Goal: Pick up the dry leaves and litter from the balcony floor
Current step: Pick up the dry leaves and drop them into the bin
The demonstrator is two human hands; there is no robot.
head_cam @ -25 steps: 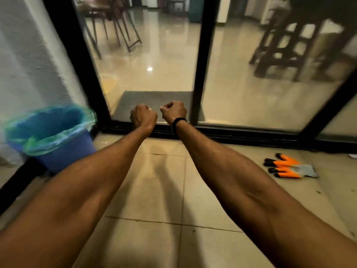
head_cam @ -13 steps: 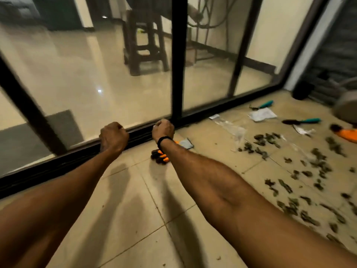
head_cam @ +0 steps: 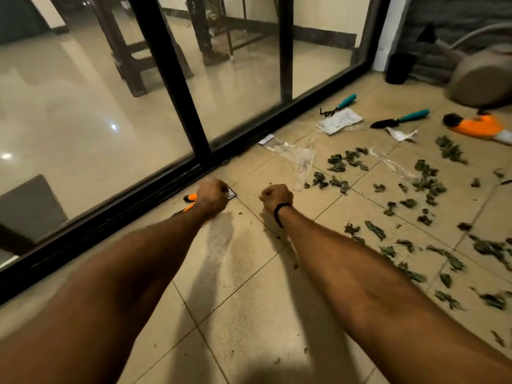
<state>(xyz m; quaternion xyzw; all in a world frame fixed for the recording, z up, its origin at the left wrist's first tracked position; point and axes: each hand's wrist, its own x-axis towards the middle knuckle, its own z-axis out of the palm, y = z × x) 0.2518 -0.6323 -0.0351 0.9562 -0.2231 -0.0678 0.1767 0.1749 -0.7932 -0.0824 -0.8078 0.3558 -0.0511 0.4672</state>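
Green-brown dry leaves [head_cam: 346, 159] lie scattered on the tiled floor [head_cam: 243, 295] at right. The left hand [head_cam: 212, 194] and right hand [head_cam: 277, 196] are clenched fists, holding nothing.

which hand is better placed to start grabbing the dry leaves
Right. The right hand is nearest the dry leaves, which spread to its side; the left hand is over the orange glove.

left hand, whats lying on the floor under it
An orange-tipped glove lies beneath the left hand: two fingertips and a grey corner show; the rest is covered.
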